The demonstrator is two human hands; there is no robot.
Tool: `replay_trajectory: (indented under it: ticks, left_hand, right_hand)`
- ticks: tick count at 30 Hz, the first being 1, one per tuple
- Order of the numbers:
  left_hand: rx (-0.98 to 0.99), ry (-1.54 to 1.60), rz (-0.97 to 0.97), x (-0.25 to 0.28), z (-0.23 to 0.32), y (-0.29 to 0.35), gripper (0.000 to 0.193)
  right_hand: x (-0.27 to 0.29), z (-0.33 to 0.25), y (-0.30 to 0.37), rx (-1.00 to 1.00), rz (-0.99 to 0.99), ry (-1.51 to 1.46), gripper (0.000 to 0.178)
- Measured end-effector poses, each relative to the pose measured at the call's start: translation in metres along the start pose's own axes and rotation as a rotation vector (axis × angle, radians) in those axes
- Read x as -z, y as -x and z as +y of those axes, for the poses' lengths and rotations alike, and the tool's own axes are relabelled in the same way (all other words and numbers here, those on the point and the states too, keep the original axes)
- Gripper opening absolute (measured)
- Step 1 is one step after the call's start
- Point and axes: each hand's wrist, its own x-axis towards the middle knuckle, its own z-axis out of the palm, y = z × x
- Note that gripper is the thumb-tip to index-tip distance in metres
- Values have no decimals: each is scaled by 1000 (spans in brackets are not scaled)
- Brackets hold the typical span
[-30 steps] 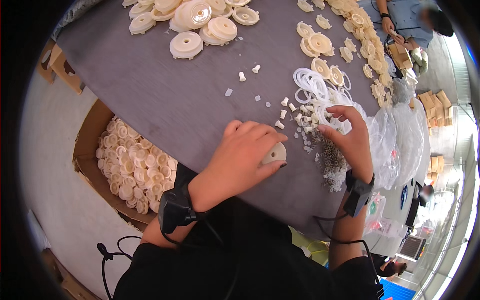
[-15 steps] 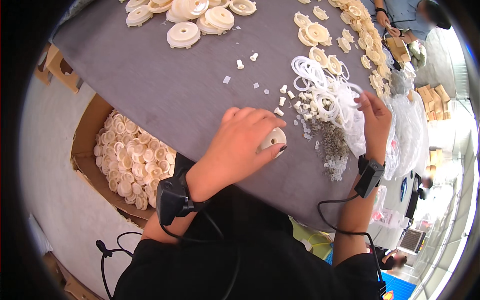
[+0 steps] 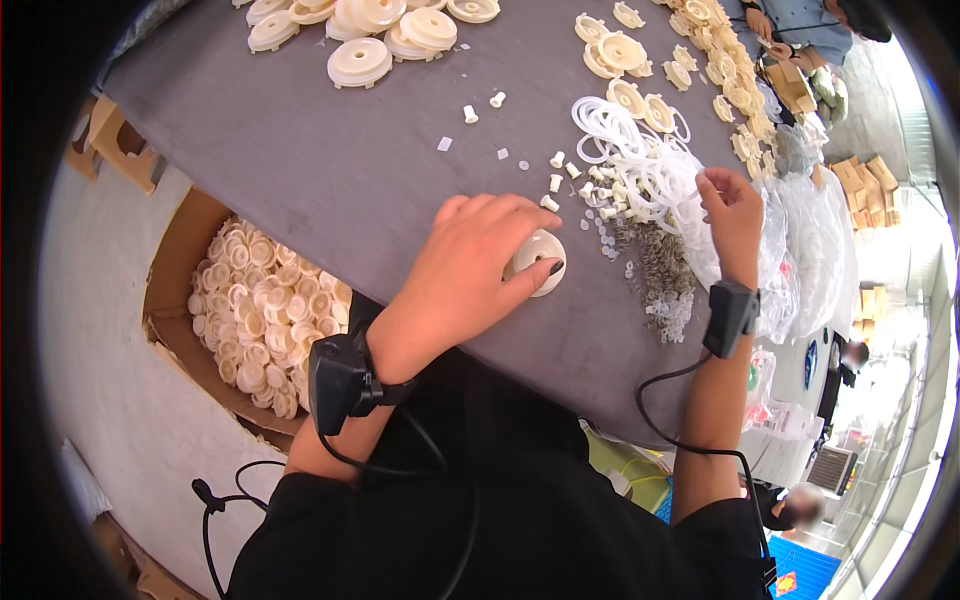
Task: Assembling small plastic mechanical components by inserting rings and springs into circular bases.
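My left hand (image 3: 470, 262) curves over a cream plastic disc (image 3: 546, 250) with a centre hole and holds it against the grey table, thumb across its near side. My right hand (image 3: 735, 215) is raised at the edge of a pile of translucent white rings (image 3: 612, 128). Its fingers are pinched together; what they hold, if anything, cannot be made out. Between the hands lie small white flanged plugs (image 3: 557, 160), a heap of small metal springs (image 3: 660, 262) and little clear pieces (image 3: 672, 318).
Large cream discs (image 3: 360, 62) are stacked at the far left of the table. More cream tabbed parts (image 3: 622, 52) line the far right. A cardboard box (image 3: 165, 310) full of cream caps stands left. Clear plastic bags (image 3: 815, 250) lie right. Another person's hands (image 3: 765, 35) work beyond.
My right hand held a white ring out at its fingertips; now its fingers are more closed and no separate ring shows there. My left hand stays on the disc. The view has shifted slightly.
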Motion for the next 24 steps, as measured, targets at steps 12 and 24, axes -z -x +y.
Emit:
replay_trajectory:
  ticks: [12, 24]
  left_hand:
    - [394, 572, -11, 17, 35, -6, 31]
    - [302, 196, 22, 12, 25, 11, 11]
  right_hand:
    - [-2, -79, 81, -256, -650, -855, 10]
    - [-36, -71, 111, -331, -570, -739, 16]
